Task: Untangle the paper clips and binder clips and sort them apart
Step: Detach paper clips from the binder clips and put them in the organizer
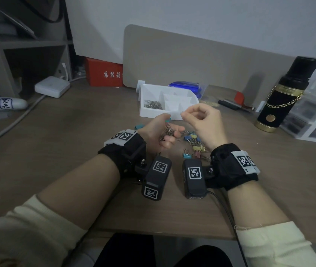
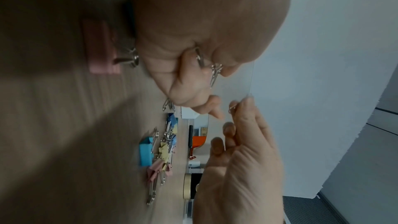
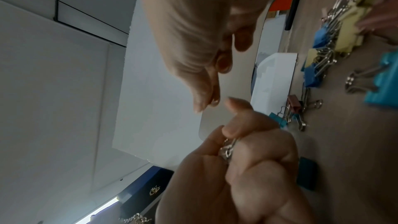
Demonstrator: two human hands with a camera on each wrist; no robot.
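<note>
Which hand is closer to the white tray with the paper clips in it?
Left, narrowly. The left hand, gripping tangled paper clips, reaches the white tray at its front wall. The right hand pinches one paper clip beside the tray's front right corner.

Shiny metal paper clips [image 1: 169, 132] are glinting; binder clips [image 1: 193, 140] are showing matt coloured bodies; the tabletop [image 1: 76, 143] is looking matt wood-grained.

Surface: wooden desk [image 1: 60, 151] | On it: white divided tray [image 1: 154, 112], binder clips [image 1: 194, 143], black-gold flask [image 1: 280, 105], white adapter [image 1: 52, 86], red box [image 1: 103, 74].
</note>
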